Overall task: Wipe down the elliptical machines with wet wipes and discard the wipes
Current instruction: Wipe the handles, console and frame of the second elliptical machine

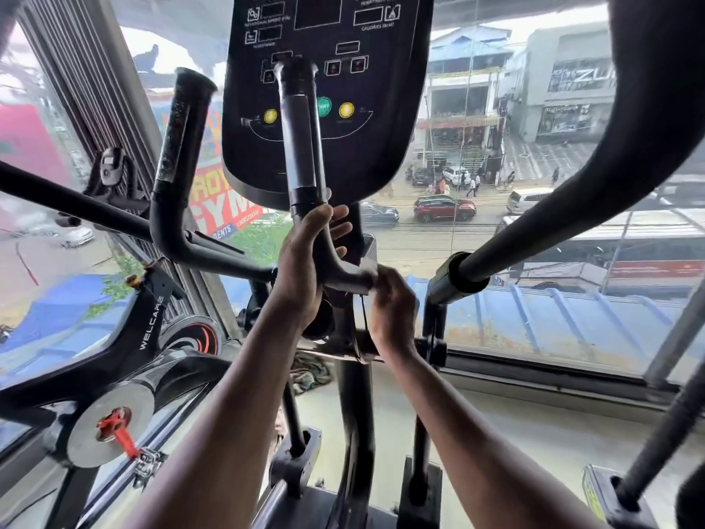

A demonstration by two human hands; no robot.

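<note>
Head view: left hand fingers wrap the elliptical's black handlebar; right hand fingers curl round its base.

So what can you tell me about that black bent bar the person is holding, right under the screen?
The bar is a black tube that rises upright in front of the console, with a smoother, shinier sleeve along its middle. At its lower end it bends toward the right into a worn, greyish stub joined to the machine's frame. The left hand grips it just below the sleeve, fingers wrapped round the tube. The right hand is at the stub's end, fingers curled there. No wipe is plainly visible.
</note>
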